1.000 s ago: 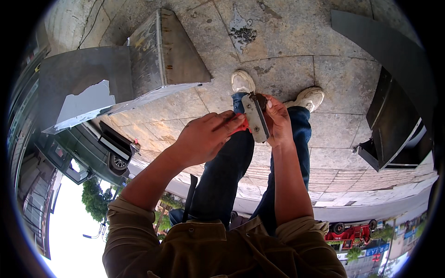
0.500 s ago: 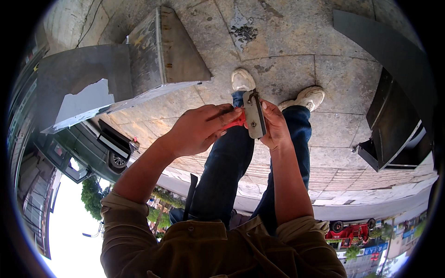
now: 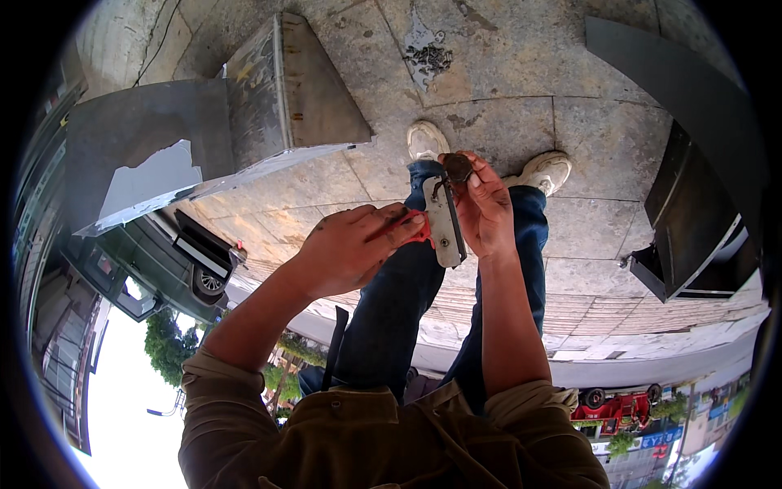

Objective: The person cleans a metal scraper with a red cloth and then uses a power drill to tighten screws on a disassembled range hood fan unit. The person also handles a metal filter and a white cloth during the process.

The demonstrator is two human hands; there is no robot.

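Observation:
Above my legs, my left hand (image 3: 346, 248) is closed on the red handle (image 3: 417, 232) of a tool with a pale rectangular metal plate (image 3: 442, 224), which carries bolts and a dark strip along its right edge. My right hand (image 3: 487, 208) grips a dark brown, roughly round piece (image 3: 458, 167) between thumb and fingers, just above the plate's upper end. Whether my right fingers also touch the plate is hard to tell. Both white shoes (image 3: 544, 171) stand on the stained paving below.
A bent, partly rusty sheet-metal piece (image 3: 318, 98) lies at the upper left on the paving (image 3: 489, 65); dark metal panels (image 3: 668, 220) lie at the right. A green vehicle (image 3: 130, 277) with a dark open panel is at the left edge, a red vehicle (image 3: 615, 411) at the lower right.
The tool in my left hand has moved down slightly. My right hand has moved upward, and the dark round piece now shows above the plate in its fingers.

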